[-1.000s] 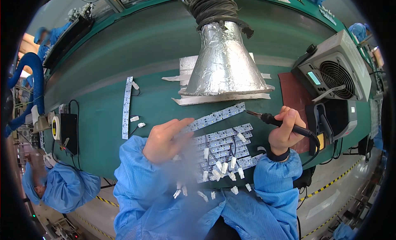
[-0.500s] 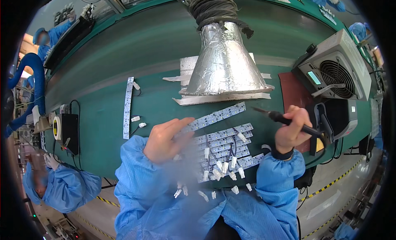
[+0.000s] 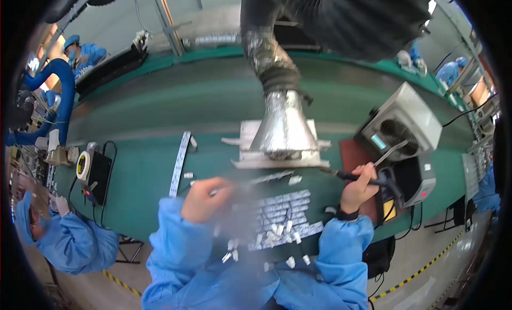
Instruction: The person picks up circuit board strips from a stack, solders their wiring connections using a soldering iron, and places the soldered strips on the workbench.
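My right hand [image 3: 358, 192] is closed round the dark handle of a soldering iron [image 3: 341, 174], its tip pointing left. To the left, my closed left hand [image 3: 205, 199] grips one end of an LED strip [image 3: 273, 177], which looks turned nearly edge-on. A hazy smear in the picture hides my left fingertips and part of that strip. A small white connector [image 3: 295, 180] sits at the strip's far end. Below lies a stack of several LED strips [image 3: 282, 207], with white plug connectors [image 3: 274, 234] on wires heaped over its near side.
A foil-covered fume hood [image 3: 284, 123] stands ahead. To the right are a grey fan unit [image 3: 405, 123] and a soldering station [image 3: 416, 179]. Another LED strip [image 3: 180, 163] lies left, past it a black box [image 3: 97, 174]. A co-worker in blue [image 3: 64, 238] sits far left.
The view has tilted upward, showing more beyond the hood. The held strip has turned from its face showing to nearly edge-on. The soldering iron remains in my right hand.
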`<action>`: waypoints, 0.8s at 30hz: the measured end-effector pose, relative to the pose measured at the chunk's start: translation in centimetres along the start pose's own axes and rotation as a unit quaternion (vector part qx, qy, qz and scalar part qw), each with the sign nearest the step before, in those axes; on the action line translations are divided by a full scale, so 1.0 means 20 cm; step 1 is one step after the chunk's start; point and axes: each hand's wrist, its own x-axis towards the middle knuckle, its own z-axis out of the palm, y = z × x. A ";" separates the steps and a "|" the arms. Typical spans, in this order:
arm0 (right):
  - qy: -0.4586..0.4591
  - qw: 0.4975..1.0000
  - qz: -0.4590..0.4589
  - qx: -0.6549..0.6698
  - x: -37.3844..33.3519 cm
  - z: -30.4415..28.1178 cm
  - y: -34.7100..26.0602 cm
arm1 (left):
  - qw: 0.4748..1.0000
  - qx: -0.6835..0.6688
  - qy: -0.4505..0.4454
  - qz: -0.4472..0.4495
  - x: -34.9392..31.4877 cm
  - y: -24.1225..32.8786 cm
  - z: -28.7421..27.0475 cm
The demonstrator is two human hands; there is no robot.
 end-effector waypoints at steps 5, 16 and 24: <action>0.003 0.999 0.001 -0.033 -0.01 -0.02 -0.02 | 0.993 0.025 0.105 0.055 -0.31 0.06 -0.18; -0.048 0.999 0.002 -0.026 -0.03 0.05 -0.07 | 0.897 0.193 0.394 0.061 -0.19 -0.47 -0.51; -0.014 1.000 0.000 -0.016 0.01 -0.04 0.01 | 0.885 0.343 0.315 0.020 0.00 -0.36 -0.42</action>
